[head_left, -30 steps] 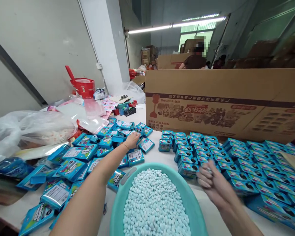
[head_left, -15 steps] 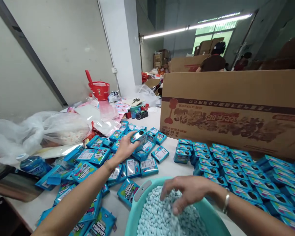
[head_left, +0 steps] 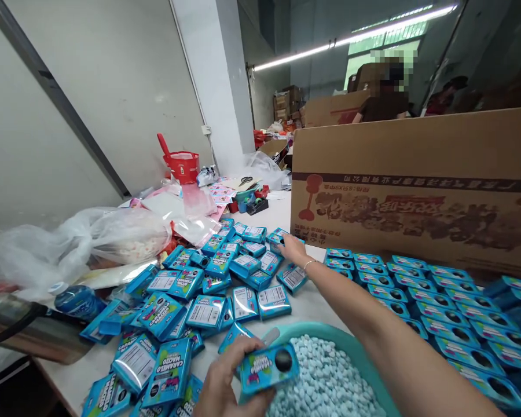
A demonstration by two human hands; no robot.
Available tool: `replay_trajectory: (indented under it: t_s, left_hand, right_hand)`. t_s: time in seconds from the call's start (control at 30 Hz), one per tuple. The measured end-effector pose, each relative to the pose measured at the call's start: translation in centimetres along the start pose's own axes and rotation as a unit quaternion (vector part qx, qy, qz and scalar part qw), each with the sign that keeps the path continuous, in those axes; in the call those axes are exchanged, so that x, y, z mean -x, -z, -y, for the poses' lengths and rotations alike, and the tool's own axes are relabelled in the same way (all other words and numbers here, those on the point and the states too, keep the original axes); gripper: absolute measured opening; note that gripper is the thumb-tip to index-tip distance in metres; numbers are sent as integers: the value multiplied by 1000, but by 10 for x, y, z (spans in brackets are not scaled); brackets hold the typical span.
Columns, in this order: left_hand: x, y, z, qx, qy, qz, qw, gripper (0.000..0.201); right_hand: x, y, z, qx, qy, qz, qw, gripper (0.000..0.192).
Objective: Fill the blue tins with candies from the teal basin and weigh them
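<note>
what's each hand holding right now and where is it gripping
The left hand holds a blue candy box by its left end, above the basin. The right hand rests on a box in the loose pile; no clear grip shows.

Head-worn view, forward-down, close over table (head_left: pixel 295 304)

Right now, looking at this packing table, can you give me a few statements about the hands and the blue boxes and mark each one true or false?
1. The left hand holds a blue candy box over the basin. True.
2. The right hand rests inside the basin. False: it reaches out to the loose boxes beyond the basin.
3. The basin holds pale blue candies. True.
4. The boxes by the cardboard carton lie scattered at random. False: those rows of boxes stand in neat lines.
5. The red basket sits inside the carton. False: it stands far back by the wall.
</note>
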State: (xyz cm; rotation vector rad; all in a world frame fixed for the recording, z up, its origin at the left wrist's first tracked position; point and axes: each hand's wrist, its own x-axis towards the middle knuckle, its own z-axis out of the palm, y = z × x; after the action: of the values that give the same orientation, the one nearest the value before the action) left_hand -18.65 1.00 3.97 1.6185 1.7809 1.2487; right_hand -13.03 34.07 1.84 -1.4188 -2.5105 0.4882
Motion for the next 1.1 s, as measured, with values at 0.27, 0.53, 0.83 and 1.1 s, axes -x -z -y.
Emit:
replay_trajectory:
  t_s: [0.27, 0.53, 0.83, 1.1]
  left_hand:
    - [-32, 1, -20, -75, -179, -72, 978, 32]
    - [30, -4, -16, 61, -115, -65, 989, 35]
    - [62, 1, -17, -107, -124, -140, 976, 30]
    - [32, -44, -48, -429, -89, 166, 883, 30]
  right_hand:
    - [163, 101, -9, -141, 303, -44, 941, 42]
    - [279, 70, 4, -311, 258, 91, 910, 42]
    - [334, -37, 29, 76, 434, 226, 869, 32]
    - [319, -44, 16, 101, 301, 178, 931, 31]
